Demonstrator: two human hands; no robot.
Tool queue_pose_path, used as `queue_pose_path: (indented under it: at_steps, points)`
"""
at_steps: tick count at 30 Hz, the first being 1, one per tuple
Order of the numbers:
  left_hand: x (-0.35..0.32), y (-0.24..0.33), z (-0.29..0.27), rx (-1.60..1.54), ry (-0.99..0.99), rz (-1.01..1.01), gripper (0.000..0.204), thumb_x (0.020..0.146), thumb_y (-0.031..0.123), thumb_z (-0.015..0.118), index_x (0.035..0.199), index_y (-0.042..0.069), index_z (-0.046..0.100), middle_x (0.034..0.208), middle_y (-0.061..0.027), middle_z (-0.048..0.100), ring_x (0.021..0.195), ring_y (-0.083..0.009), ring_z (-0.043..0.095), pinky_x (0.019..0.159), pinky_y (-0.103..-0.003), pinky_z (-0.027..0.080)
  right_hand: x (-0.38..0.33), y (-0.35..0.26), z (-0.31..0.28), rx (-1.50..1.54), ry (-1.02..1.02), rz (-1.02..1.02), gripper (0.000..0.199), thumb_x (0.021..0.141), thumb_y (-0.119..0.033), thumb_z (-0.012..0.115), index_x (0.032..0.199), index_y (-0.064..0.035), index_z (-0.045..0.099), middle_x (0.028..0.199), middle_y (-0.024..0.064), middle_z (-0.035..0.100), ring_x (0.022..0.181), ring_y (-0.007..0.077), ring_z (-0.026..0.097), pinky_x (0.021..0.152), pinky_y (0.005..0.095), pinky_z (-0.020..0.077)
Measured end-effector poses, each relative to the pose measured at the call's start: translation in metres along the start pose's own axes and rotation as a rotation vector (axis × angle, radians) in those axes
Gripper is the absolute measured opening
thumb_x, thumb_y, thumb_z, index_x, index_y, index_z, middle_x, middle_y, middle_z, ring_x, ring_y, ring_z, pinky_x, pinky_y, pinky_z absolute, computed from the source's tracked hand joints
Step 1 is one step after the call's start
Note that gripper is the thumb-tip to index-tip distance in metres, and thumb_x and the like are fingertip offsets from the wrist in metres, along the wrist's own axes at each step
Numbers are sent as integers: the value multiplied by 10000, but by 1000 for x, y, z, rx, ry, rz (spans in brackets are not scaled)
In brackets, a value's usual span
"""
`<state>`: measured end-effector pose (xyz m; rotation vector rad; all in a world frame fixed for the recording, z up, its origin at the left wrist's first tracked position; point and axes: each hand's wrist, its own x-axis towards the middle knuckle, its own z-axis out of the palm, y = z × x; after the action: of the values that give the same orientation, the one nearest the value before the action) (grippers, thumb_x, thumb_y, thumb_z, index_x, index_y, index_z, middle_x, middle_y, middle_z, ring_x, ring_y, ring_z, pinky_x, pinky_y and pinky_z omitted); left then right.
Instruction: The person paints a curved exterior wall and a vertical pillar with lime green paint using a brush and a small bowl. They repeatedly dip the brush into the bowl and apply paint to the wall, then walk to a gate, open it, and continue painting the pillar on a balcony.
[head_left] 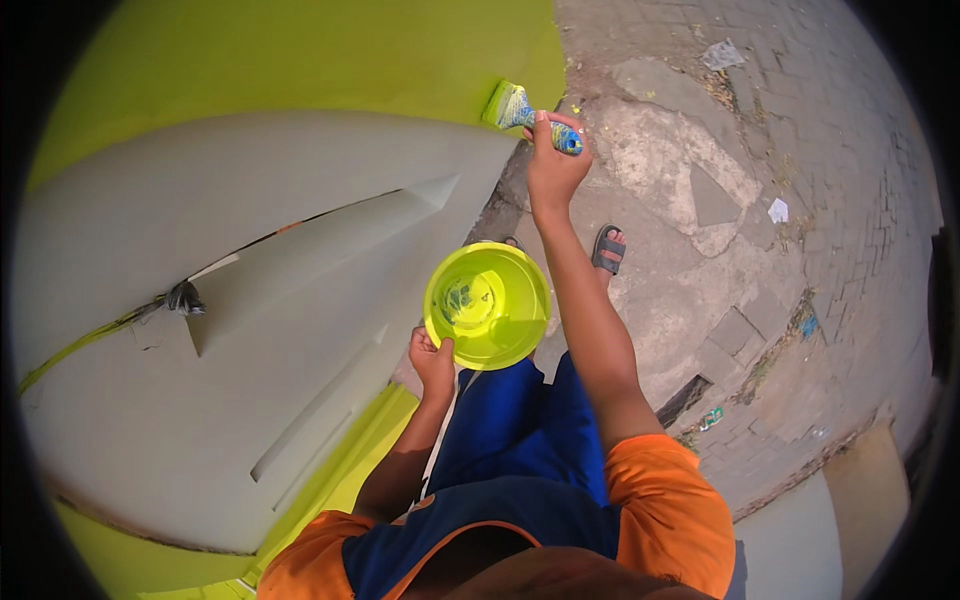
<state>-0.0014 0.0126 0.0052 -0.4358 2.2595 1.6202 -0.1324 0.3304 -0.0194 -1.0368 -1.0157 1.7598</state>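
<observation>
A paintbrush [515, 107] with a blue, paint-smeared handle is gripped in my right hand [558, 165]. Its bristles, coated yellow-green, touch or nearly touch the wall at the lower edge of the painted area [330, 60]. My left hand [433, 365] holds a yellow-green plastic bowl [535, 300] by its rim, thumb on the near left side. Paint residue marks the inside bottom of the bowl, and the bowl is tilted toward me. Between the bowl and the painted area stretches a greyish-white wall [130, 220].
A recess with a dark slit cuts across the wall, and a bundle of wires [95, 337] comes out of it. Yellow-green paint also covers a strip [375, 430] at lower left. On the right lies broken paving [690, 170] with litter and a dark gap [684, 398].
</observation>
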Motion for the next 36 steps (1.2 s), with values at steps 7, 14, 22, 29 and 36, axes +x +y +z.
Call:
queue_pose_path:
  at_steps: [7,14,22,29,36]
  points:
    - [-7,13,8,46,-29,43,242,779,-149,552,948,16,497,904,-57,631,786,-93,592,742,-216,461,-54,-103,-18,545,-74,-24,102,950,-67,630,1002,14,596,951,138,652,840,201,683,717,373,626]
    - [9,2,2,38,-18,48,228,774,-145,560,919,18,493,853,-30,596,742,-75,566,696,-199,440,0,68,-61,368,13,223,151,938,-85,657,1016,35,606,957,128,636,822,198,674,727,371,633]
    - [16,-4,3,100,15,20,231,773,-139,572,917,26,497,807,-3,575,695,-60,546,653,-186,421,-2,66,-64,301,78,278,173,930,-92,673,1019,46,618,963,126,638,836,194,670,740,367,630]
    - [16,1,7,69,20,-7,231,774,-132,579,931,22,506,811,-6,576,708,-71,553,665,-203,432,-48,-12,-52,675,-86,238,165,932,-63,656,1065,13,595,1007,147,648,917,237,679,718,385,629]
    - [20,-14,0,83,28,19,226,771,-124,583,922,27,508,812,1,562,702,-68,532,654,-200,413,17,144,-78,301,93,302,166,927,-73,666,1037,38,611,945,130,666,772,223,702,659,323,628]
